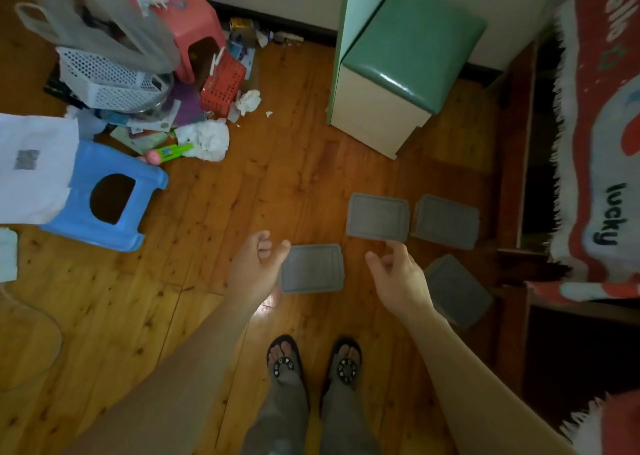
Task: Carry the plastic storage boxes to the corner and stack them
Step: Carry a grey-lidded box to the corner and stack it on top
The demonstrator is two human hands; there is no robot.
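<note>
Below you runs a wooden plank floor (214, 247), glossy and amber, with a bright patch of glare near your feet, which wear dark sandals (313, 361) with beaded rosettes. To your upper left a heap of clutter sits against the wall: a pink plastic stool (194, 22), a white perforated basket (104, 80), a red mesh basket (221, 84), crumpled paper (207, 138), and nearer you a blue plastic stool (114, 195) partly under a white cloth. Ahead stands a green-cushioned storage seat (408, 49) against a pale green panel, and along the right edge a red and white fringed blanket (595, 125) with lettering hangs over dark wooden shelving. Four grey plastic storage boxes (311, 268) lie on the floor in front of you, each a flat rounded rectangle with a raised rim on its lid: one between your hands, two side by side just beyond your right hand, and a fourth, tilted, to the right of your right wrist. None is stacked. Your left hand (254, 267) hovers at the left edge of the nearest box with fingers loosely curled, gripping nothing. Your right hand (398, 278) also hangs relaxed and holding nothing, its fingertips overlapping the near edge of a farther box.
</note>
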